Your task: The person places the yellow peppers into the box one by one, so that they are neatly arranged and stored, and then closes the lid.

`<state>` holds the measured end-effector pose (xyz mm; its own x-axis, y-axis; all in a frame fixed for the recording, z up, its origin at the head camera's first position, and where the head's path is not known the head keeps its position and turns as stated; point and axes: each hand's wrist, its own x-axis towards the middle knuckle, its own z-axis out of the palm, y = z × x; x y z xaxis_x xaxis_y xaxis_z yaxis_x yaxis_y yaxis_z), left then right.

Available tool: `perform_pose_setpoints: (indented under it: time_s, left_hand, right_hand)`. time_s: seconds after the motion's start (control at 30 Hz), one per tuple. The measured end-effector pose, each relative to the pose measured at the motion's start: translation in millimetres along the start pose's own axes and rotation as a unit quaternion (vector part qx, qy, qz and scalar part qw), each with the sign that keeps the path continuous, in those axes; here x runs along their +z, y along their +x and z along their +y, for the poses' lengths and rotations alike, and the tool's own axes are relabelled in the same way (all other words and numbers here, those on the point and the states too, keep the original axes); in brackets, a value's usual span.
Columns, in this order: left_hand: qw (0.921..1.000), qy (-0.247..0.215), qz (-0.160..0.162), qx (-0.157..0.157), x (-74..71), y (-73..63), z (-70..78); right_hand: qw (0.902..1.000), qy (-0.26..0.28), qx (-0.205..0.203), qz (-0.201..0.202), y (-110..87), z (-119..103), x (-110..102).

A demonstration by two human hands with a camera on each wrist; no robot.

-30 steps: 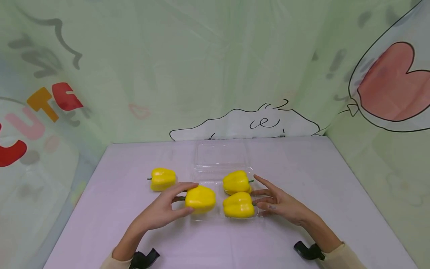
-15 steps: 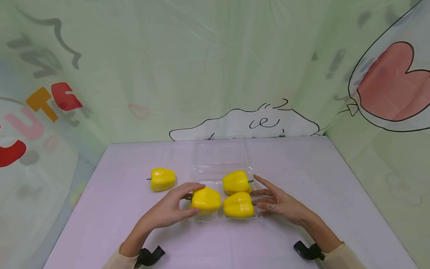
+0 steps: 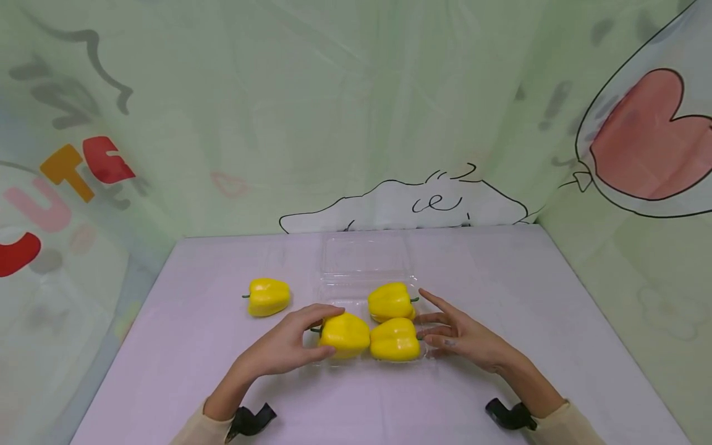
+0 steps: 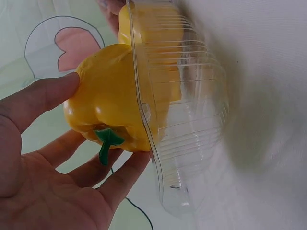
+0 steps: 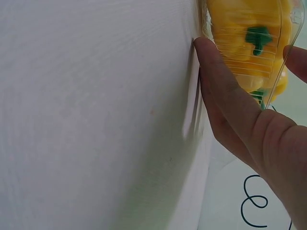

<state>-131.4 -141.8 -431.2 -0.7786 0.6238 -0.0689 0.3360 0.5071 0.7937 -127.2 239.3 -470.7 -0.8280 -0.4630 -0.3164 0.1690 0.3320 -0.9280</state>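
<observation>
My left hand (image 3: 289, 343) grips a yellow bell pepper (image 3: 344, 335) between thumb and fingers, its green stem (image 4: 108, 141) facing the palm. In the left wrist view this pepper sits partly below the rim of a clear plastic clamshell container (image 4: 160, 179). Two more yellow bell peppers lie inside on the right: a rear one (image 3: 390, 301) and a front one (image 3: 395, 339), which the held pepper appears to touch. My right hand (image 3: 467, 337) lies along the container's right side, its fingers extended and touching or very near the wall.
Another yellow bell pepper (image 3: 269, 296) lies on the table left of the container. The container's transparent lid (image 3: 364, 256) is folded back behind it. A pale lilac cloth covers the table (image 3: 473, 266), with printed green fabric (image 3: 345, 111) behind.
My left hand has moved right with its bell pepper, from a gap beside the front pepper to right up against it. The right hand stays in place.
</observation>
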Motion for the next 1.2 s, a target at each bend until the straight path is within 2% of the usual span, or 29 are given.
perform_pose_setpoints:
  time_s: [0.4, 0.57, 1.0, 1.2]
  left_hand:
    - [0.9988, 0.039, 0.001, 0.03, 4.6, 4.8, -8.7]
    - [0.9984, 0.05, 0.001, 0.027, 4.9, 5.5, -8.4]
    - [0.9964, 0.084, 0.005, -0.005, 9.4, 6.2, -3.9]
    - [0.9935, 0.113, 0.009, -0.005, 14.8, 7.9, -4.2]
  right_hand:
    - [0.9999, 0.009, -0.001, -0.006, -0.8, -2.1, -0.3]
    - [1.0, 0.008, -0.001, -0.006, -1.1, -2.8, -0.1]
    - [1.0, 0.008, 0.001, -0.005, -0.5, -2.5, -0.1]
    - [0.9999, 0.011, -0.003, -0.007, -0.3, -0.8, -0.6]
